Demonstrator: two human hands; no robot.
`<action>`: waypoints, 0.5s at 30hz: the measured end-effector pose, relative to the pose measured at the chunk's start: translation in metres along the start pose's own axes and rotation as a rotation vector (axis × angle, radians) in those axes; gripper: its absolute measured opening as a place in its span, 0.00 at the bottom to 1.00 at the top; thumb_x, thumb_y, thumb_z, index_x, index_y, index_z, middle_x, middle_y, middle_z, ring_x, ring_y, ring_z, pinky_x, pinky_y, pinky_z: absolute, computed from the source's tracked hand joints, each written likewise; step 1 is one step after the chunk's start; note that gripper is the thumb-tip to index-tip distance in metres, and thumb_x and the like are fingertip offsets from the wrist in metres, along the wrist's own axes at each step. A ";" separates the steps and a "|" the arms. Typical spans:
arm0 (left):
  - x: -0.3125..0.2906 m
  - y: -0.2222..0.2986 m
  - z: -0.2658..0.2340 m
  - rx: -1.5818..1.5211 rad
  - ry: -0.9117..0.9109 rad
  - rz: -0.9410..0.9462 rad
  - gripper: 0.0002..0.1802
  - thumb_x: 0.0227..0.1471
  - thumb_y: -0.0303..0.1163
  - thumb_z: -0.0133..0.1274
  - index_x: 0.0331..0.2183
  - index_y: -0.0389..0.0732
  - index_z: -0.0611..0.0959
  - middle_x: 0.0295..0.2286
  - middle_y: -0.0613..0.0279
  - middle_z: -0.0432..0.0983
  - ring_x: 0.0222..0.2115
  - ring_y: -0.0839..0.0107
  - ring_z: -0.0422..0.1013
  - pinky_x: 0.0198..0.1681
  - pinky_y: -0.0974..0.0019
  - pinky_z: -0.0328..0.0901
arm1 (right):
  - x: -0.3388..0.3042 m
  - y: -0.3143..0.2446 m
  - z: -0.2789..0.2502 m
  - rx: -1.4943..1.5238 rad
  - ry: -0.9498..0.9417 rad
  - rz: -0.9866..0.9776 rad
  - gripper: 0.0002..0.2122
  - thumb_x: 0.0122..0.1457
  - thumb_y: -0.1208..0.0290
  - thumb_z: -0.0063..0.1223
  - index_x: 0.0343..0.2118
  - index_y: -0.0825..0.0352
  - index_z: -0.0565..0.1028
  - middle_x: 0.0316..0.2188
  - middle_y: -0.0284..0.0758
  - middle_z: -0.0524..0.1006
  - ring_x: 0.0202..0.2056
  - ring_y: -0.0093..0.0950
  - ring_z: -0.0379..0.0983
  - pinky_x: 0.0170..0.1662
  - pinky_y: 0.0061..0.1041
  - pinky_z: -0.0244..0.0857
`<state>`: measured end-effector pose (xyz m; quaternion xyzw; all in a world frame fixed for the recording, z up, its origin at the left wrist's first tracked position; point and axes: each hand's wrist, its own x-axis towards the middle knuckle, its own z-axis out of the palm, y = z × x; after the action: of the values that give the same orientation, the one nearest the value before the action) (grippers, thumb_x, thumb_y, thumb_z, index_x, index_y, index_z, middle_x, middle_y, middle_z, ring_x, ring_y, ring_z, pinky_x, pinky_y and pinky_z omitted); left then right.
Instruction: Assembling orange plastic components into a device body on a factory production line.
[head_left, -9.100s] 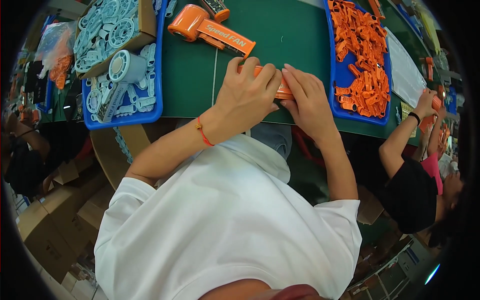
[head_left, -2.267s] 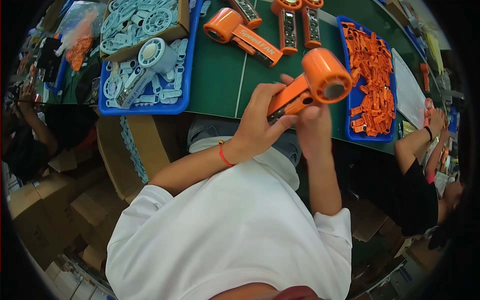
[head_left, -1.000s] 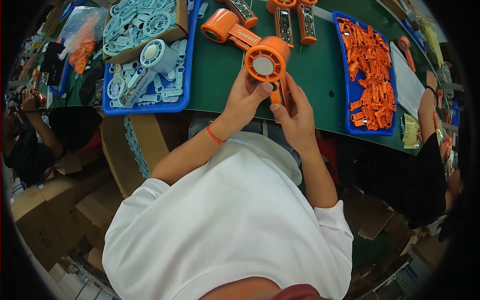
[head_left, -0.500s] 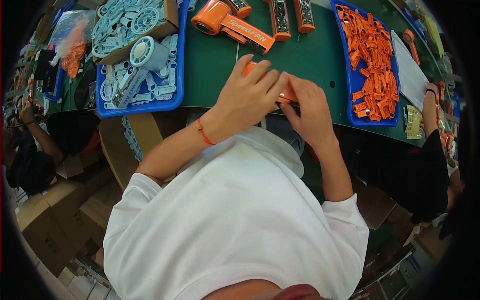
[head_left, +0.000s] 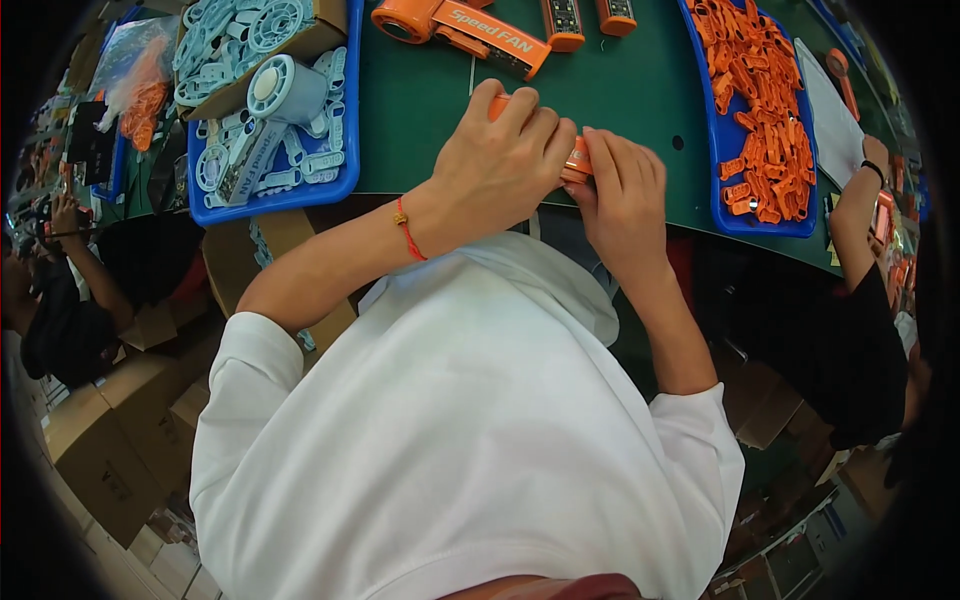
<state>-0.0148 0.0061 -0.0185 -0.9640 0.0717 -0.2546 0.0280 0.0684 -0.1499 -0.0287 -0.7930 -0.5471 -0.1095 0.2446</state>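
Observation:
My left hand [head_left: 508, 155] wraps over an orange fan handle [head_left: 578, 158], its fingers curled and covering most of the piece. At the other end my right hand [head_left: 622, 190] pinches the same handle between thumb and fingers. Only short orange stretches show, between the hands and by the left knuckles, so its full shape is hidden. Beyond my hands on the green table lies an orange handheld fan [head_left: 470, 32], its handle uncovered along one side. Farther right are two orange handle housings [head_left: 564, 25] with circuit boards showing.
A blue tray [head_left: 350, 170] at left holds light-blue fan parts, a light-blue fan [head_left: 285, 92] and a cardboard box [head_left: 330, 40]. At right, another blue tray [head_left: 722, 190] carries many small orange parts. A co-worker's arm [head_left: 855, 215] rests by white paper [head_left: 830, 110]. Cardboard boxes [head_left: 110, 450] stand below left.
The view has shifted, so trays and fans sit higher in the picture. Both hands stay on the orange handle; the right fingers have straightened somewhat, showing more of it.

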 end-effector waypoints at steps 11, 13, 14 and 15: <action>0.003 -0.002 -0.003 -0.015 -0.117 0.051 0.08 0.38 0.30 0.53 0.25 0.37 0.76 0.22 0.60 0.73 0.29 0.67 0.68 0.38 0.64 0.60 | 0.005 -0.008 -0.001 0.130 -0.009 0.046 0.26 0.37 0.82 0.62 0.43 0.71 0.69 0.39 0.42 0.73 0.41 0.39 0.70 0.45 0.33 0.64; 0.003 -0.002 0.000 -0.015 -0.085 0.070 0.07 0.37 0.29 0.54 0.23 0.37 0.76 0.20 0.61 0.73 0.27 0.68 0.68 0.36 0.65 0.60 | 0.002 -0.008 0.003 0.136 0.024 0.069 0.25 0.37 0.83 0.62 0.43 0.71 0.69 0.40 0.42 0.73 0.42 0.39 0.70 0.46 0.33 0.64; 0.003 -0.003 0.001 -0.021 -0.093 0.060 0.07 0.37 0.29 0.54 0.23 0.37 0.76 0.20 0.61 0.73 0.27 0.68 0.68 0.36 0.65 0.60 | 0.002 -0.006 0.003 0.142 0.036 0.080 0.25 0.36 0.83 0.62 0.43 0.71 0.70 0.40 0.41 0.73 0.42 0.39 0.70 0.46 0.32 0.64; 0.004 -0.004 0.002 -0.015 -0.064 0.072 0.06 0.36 0.29 0.54 0.22 0.38 0.76 0.19 0.61 0.73 0.26 0.68 0.68 0.35 0.65 0.60 | 0.002 -0.006 0.003 0.148 0.046 0.094 0.25 0.36 0.83 0.63 0.43 0.70 0.70 0.40 0.41 0.73 0.42 0.38 0.70 0.46 0.32 0.64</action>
<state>-0.0096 0.0091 -0.0181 -0.9686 0.1072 -0.2220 0.0324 0.0634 -0.1452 -0.0291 -0.7948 -0.5101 -0.0756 0.3199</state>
